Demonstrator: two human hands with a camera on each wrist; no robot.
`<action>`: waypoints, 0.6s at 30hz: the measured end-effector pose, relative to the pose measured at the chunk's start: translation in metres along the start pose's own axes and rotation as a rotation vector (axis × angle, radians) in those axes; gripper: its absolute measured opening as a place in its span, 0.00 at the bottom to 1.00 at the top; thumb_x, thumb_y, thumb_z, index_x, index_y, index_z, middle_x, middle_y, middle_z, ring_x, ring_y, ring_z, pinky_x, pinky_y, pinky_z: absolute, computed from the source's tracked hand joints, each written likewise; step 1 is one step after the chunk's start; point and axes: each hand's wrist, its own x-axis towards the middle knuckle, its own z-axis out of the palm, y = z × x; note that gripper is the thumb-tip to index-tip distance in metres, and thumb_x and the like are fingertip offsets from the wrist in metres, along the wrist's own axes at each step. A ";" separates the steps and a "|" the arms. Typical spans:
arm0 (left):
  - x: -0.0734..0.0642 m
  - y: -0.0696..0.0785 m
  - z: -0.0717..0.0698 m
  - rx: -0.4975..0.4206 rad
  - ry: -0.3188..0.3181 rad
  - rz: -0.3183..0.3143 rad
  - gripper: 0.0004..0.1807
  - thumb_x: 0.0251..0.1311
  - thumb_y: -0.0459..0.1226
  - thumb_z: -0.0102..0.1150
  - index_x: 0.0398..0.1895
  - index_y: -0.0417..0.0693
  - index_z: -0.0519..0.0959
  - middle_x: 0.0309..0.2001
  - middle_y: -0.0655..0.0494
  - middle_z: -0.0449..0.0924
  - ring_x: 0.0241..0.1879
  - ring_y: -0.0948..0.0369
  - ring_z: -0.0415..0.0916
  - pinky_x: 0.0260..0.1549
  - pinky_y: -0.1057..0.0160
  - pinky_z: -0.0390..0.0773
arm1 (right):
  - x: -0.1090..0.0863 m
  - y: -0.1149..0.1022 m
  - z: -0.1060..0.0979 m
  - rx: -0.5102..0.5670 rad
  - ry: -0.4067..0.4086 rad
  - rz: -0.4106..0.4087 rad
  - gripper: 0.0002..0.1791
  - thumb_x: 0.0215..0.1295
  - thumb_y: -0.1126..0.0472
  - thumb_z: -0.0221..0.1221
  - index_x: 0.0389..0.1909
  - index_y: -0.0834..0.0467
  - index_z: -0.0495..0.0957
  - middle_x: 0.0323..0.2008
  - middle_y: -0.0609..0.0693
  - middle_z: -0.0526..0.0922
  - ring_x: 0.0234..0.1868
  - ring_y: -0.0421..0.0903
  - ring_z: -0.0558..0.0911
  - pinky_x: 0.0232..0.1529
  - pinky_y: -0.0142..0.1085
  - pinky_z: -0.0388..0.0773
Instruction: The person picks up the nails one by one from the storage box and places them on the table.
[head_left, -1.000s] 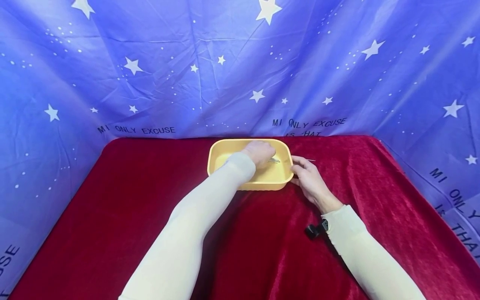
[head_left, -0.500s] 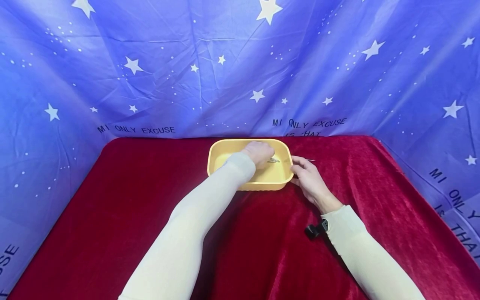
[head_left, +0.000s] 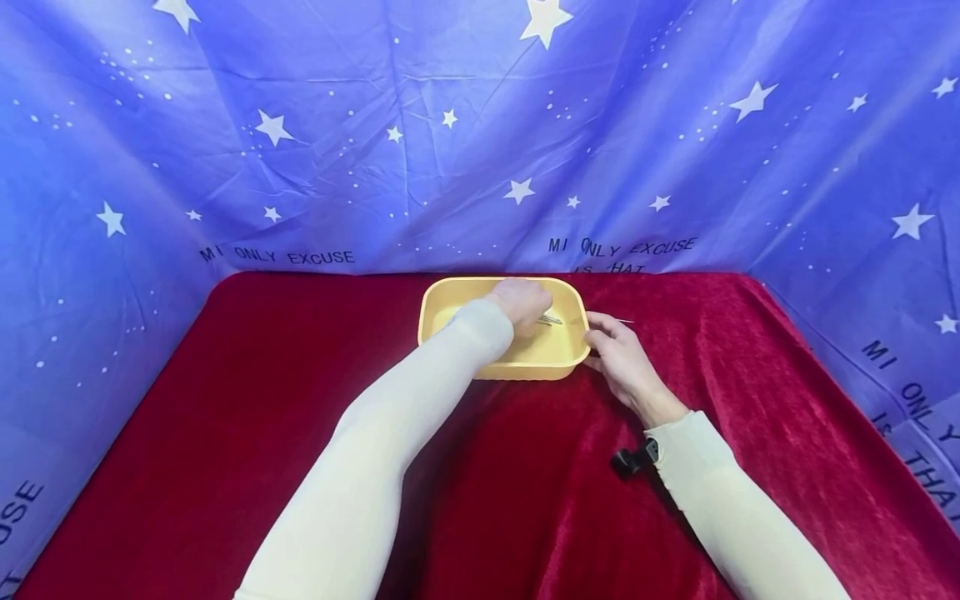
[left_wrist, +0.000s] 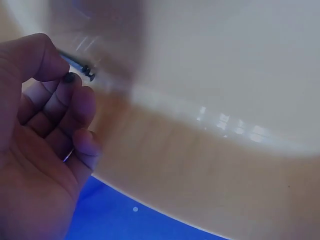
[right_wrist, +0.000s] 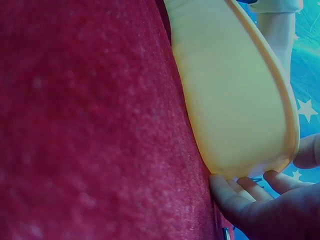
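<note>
A yellow rectangular plastic tub (head_left: 525, 372) stands at the far middle of the table. My left hand (head_left: 521, 302) reaches inside it, fingers curled. In the left wrist view a dark round nail head (left_wrist: 69, 77) shows between thumb and fingertips, so the hand pinches a nail; its shaft is mostly hidden. Several loose nails (head_left: 551, 319) lie on the tub's floor beside that hand, their heads (left_wrist: 89, 75) just past the thumb. At the tub's right end my right hand (head_left: 621, 354) holds the wall, thumb (right_wrist: 307, 151) at the rim and fingers (right_wrist: 231, 197) against the outside.
One thin metal piece, seemingly a nail (head_left: 625, 321), lies on the cloth just beyond my right hand. Dark red velvet (head_left: 300, 375) covers the table. A blue star-printed curtain (head_left: 420, 167) hangs at the back and sides. A black wrist camera (head_left: 633, 458) sits under my right cuff.
The head view has shifted very slightly. Both hands and the tub keep practically the same places.
</note>
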 end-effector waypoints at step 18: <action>-0.021 -0.023 -0.036 -0.069 -0.011 -0.054 0.04 0.53 0.38 0.58 0.33 0.53 0.76 0.31 0.59 0.77 0.32 0.60 0.74 0.36 0.56 0.78 | -0.002 0.000 0.000 -0.002 0.001 0.001 0.27 0.69 0.68 0.42 0.68 0.67 0.57 0.62 0.65 0.63 0.52 0.51 0.73 0.48 0.38 0.78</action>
